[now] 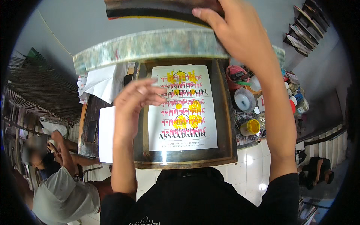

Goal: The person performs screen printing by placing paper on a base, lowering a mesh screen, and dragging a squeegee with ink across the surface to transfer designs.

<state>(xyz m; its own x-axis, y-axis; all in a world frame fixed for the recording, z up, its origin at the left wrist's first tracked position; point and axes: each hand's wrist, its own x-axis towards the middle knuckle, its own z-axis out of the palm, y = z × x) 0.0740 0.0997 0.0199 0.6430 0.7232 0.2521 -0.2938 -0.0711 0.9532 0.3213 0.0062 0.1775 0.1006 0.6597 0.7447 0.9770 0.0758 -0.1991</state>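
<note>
The printed sheet (183, 116) lies flat on the dark, glossy tabletop (224, 127), yellow and pink marks overlapping its black lettering; the left hand (135, 98) hangs by the sheet's left edge, fingers loosely spread and grip empty, while the right hand (242, 35) has its grip closed on the right end of a dark board (157, 11), thumb along its face, other fingers hidden. To work well here, I would hold the board steady and touch the sheet only at its white margins, as the colours could smear if wet. The mottled pale-green frame (150, 45) spans the far side, limiting reach there. Crumpled white paper (108, 84) and plain white paper (106, 131) crowd the left; a yellow jar (250, 128) and a white tub (243, 100) stand at the right, where the right arm could knock them
</note>
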